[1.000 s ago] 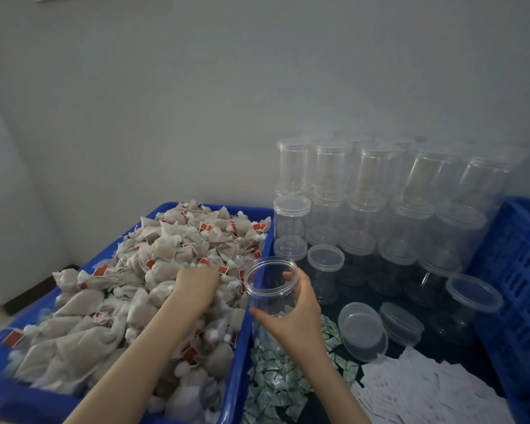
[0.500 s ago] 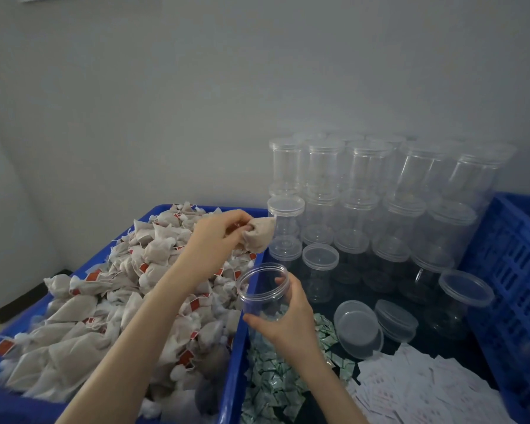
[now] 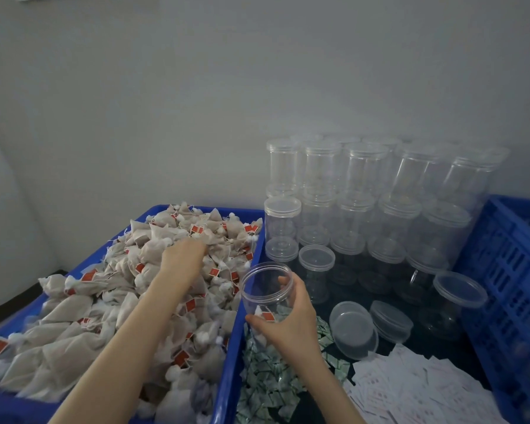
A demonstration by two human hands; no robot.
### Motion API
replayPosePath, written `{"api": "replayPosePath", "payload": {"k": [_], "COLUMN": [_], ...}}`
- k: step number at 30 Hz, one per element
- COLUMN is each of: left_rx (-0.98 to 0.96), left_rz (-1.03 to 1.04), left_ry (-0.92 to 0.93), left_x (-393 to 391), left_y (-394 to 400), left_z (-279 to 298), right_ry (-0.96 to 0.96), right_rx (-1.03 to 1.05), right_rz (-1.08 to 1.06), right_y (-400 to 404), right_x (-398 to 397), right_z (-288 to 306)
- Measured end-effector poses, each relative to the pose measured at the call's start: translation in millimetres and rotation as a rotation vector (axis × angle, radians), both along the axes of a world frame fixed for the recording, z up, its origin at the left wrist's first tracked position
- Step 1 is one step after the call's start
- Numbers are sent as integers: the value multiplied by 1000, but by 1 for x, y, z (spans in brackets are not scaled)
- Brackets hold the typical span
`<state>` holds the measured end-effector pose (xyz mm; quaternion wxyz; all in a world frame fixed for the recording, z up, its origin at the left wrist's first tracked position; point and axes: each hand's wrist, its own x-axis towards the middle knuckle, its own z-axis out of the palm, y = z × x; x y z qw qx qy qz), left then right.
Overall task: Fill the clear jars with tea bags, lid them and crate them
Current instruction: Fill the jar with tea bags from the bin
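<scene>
Head view: the right hand (image 3: pixel 288 319) grips an open clear jar (image 3: pixel 265 286), tilted toward the person, a tea bag (image 3: pixel 265 313) at its bottom. The left hand (image 3: pixel 182 258) is down in the heap of tea bags (image 3: pixel 110 301) filling the blue bin (image 3: pixel 227 362) — fingers buried, so the grip cannot be told. Behind the jar, stacked lidded jars (image 3: pixel 364 194) crowd the wall; two loose lids (image 3: pixel 371 328) lie just right of the hand, green sachets (image 3: pixel 266 381) under the wrist, white slips (image 3: pixel 410 387) beside them — a blue crate (image 3: pixel 508 270) at far right.
</scene>
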<state>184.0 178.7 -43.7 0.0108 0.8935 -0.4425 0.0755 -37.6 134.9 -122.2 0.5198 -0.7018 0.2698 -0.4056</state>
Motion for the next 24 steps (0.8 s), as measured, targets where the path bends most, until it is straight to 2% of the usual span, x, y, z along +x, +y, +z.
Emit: {"api": "replayPosePath", "payload": {"k": [2, 7, 10, 12, 15, 18, 21, 24], "left_rx": [149, 292, 306, 261, 63, -234, -541, -711], "left_rz": [48, -6, -22, -37, -88, -123, -281, -422], "left_ry": [-68, -336, -390, -357, -179, 116, 311, 453], "left_x": [14, 20, 20, 20, 14, 2, -21, -45], "left_y": [1, -11, -13, -12, -10, -6, -3, 0], "left_z": [-18, -32, -32, -31, -26, -8, 17, 38], "right_ry": [1, 15, 18, 33, 32, 26, 26, 22], "right_rx": [-12, -25, -20, -26, 0, 24, 24, 21], "right_rz": [-10, -20, -15, -17, 0, 13, 16, 29], "right_y": [0, 0, 1, 2, 1, -1, -1, 1], "right_x": [0, 0, 0, 0, 0, -1, -1, 0], "right_z": [1, 2, 1, 0, -2, -4, -4, -3]}}
